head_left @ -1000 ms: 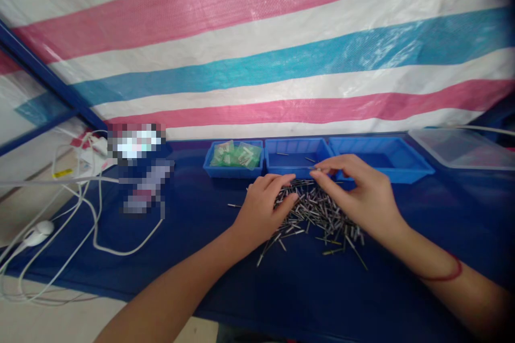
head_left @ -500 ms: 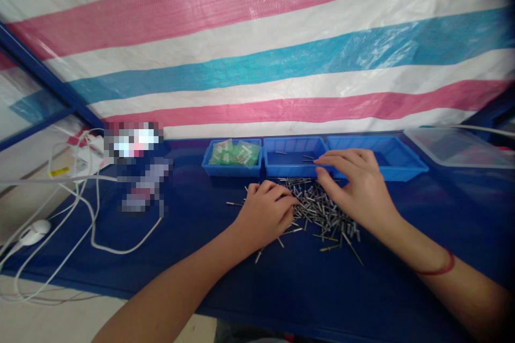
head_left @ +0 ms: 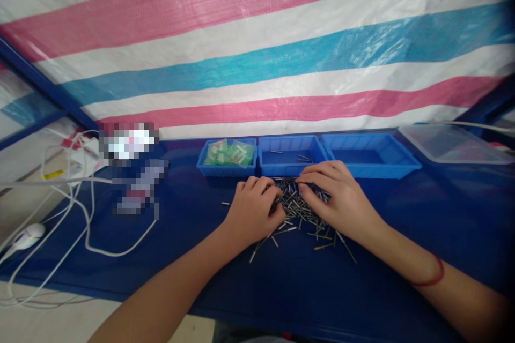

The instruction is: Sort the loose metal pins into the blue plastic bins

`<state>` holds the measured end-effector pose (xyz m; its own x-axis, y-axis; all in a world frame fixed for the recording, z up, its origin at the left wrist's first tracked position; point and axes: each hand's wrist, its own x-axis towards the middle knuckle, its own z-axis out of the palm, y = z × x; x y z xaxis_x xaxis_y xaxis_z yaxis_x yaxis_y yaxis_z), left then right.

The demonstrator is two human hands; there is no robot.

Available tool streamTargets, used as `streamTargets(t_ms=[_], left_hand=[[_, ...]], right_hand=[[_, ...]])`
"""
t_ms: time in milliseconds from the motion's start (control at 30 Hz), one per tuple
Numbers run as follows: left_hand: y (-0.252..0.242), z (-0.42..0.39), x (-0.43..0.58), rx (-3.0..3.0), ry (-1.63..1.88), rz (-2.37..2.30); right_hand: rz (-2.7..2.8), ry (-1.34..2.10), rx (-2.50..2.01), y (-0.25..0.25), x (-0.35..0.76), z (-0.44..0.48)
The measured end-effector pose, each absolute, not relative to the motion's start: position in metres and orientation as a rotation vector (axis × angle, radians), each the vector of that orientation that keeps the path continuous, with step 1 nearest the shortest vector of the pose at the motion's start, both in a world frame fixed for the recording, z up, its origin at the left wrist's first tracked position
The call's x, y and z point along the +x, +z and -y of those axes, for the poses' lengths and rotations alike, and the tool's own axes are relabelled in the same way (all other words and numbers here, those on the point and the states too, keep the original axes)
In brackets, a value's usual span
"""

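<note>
Loose pins, tight quarters: snags + strays the main risk

Pins [head_left: 295, 209] lie in a tangled heap on the desk [head_left: 281, 289], in front of mid bin [head_left: 289, 168], btwn the two hands. L hand [head_left: 251, 209] curls over the heap's L edge, thumb + forefinger bent round dark pins; can't tell if it grips any. R hand [head_left: 341, 198] is low over the heap's R side, thumb + forefinger tips close tog.; can't tell if a pin is pinched.

Risks (my guess): pins cross every which way, so lifting one could drag others along. Thin, smooth shafts could slip or roll from fingertips. Strays at the near edge, e.g. a yellowish pin [head_left: 323, 247], could get knocked farther out by a wrist. R hand overlaps the near rims of mid bin and R bin [head_left: 372, 172], so knuckles might bump them. Pointy ends might prick.

Looks: slim metal shafts w/ a thicker sleeve at one end, prob. rivets. Mostly dull silver-grey, some dark, a couple yellowish. A few similar pcs lie in mid bin; L bin [head_left: 225, 171] has green packets [head_left: 231, 154].
</note>
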<state>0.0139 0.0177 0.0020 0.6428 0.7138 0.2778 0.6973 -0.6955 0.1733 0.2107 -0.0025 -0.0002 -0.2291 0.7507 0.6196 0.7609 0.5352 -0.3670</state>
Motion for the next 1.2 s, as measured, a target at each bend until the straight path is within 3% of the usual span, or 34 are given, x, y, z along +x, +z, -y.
streamTargets(t_ms=[367,1200], left_hand=[[0.005,-0.023,0.008,2.927,0.392,-1.170],[0.012,-0.019,0.010,2.354,0.984,-1.022]], right_hand=[[2.153,0.083,-1.160,-0.007,0.205,0.005],[1.970,0.383,-1.137,-0.008,0.199,0.010]])
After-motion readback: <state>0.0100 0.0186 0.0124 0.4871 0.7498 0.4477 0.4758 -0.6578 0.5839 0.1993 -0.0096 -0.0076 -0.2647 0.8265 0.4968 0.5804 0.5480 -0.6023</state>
